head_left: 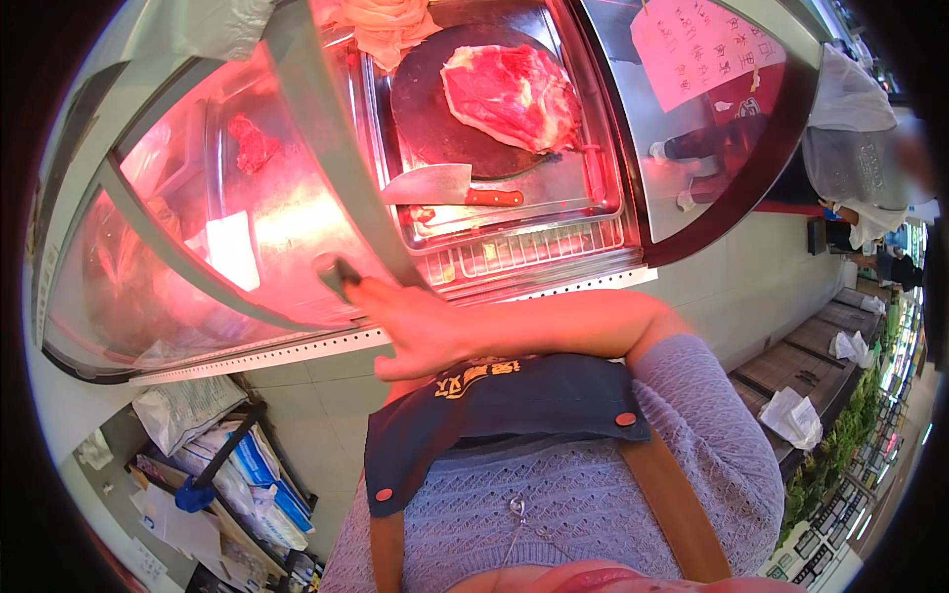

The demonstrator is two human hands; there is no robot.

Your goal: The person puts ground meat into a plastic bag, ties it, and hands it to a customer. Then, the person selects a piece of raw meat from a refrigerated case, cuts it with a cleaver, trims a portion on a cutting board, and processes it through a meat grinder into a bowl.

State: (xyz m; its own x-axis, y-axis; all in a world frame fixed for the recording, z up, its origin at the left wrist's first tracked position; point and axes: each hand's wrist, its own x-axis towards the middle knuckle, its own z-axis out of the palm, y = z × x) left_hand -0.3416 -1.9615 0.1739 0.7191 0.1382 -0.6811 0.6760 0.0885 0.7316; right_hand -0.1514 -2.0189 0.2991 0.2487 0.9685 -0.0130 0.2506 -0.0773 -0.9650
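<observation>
My right hand (pixel 421 326) reaches across my chest to the left, palm down, at the front edge of a red-lit glass display case. Its fingertips meet a small, blurred dark handle-like piece (pixel 339 276) on the glass; I cannot tell how firmly they grip it. Skin below the right wrist may be my left forearm, but my left hand is out of view. In the case, a large piece of raw red meat (pixel 511 96) lies on a round dark chopping board (pixel 415 122) set in a metal tray (pixel 609 194). A wooden-handled cleaver (pixel 437 184) rests along the board's near edge.
A grey frame bar (pixel 334 148) crosses the case. Left of it lies a small meat piece (pixel 252 142). An orange cloth (pixel 389 30) sits behind the board. Sacks (pixel 189 408) are stacked low at left. People stand far right, near a wooden counter (pixel 793 370).
</observation>
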